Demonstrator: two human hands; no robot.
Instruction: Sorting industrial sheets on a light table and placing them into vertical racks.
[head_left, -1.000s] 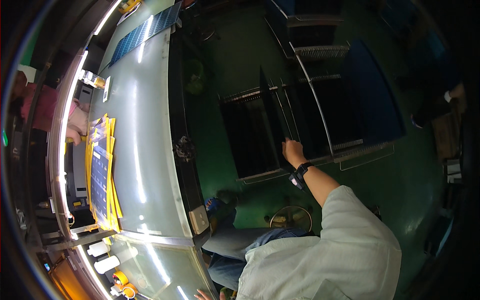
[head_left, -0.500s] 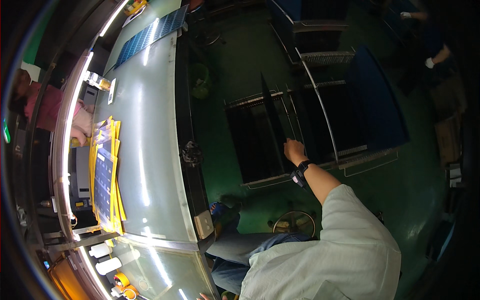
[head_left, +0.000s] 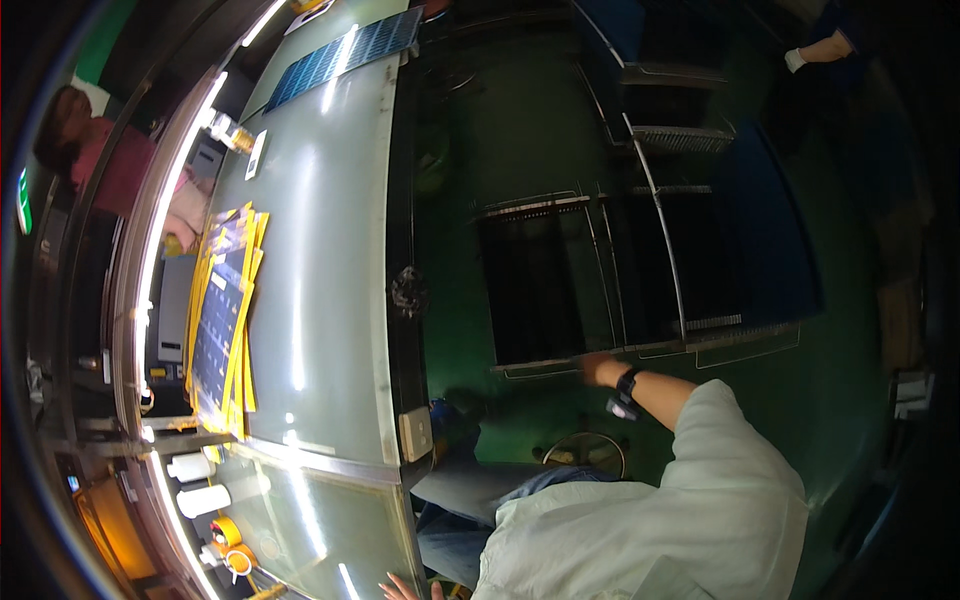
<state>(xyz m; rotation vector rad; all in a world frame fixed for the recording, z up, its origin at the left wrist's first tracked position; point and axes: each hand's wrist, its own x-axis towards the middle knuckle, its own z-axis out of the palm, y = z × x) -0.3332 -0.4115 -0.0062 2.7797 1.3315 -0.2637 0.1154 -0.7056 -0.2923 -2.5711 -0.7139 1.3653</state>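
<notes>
My right hand (head_left: pixel 598 368), with a dark watch on the wrist, reaches out to the near edge of a low metal rack (head_left: pixel 640 345) on the green floor. Dark flat panels (head_left: pixel 535 290) lie in the rack. The hand is blurred and rests at the front edge of a panel; its grip is unclear. The fingertips of my left hand (head_left: pixel 405 590) show at the lower edge, spread apart by the corner of the long grey table (head_left: pixel 320 300). It holds nothing.
A stack of blue sheets with yellow edges (head_left: pixel 225 320) lies on the table, and a blue solar panel (head_left: pixel 340 55) at its far end. White cylinders (head_left: pixel 190 480) and orange tape rolls (head_left: pixel 230 540) stand at the near left. A person in pink (head_left: pixel 110 160) sits beyond the table. Another person's hand (head_left: pixel 815 50) shows top right.
The dark panel that my right hand held tilted up on edge now lies flat in the rack. The hand has dropped to the rack's near edge.
</notes>
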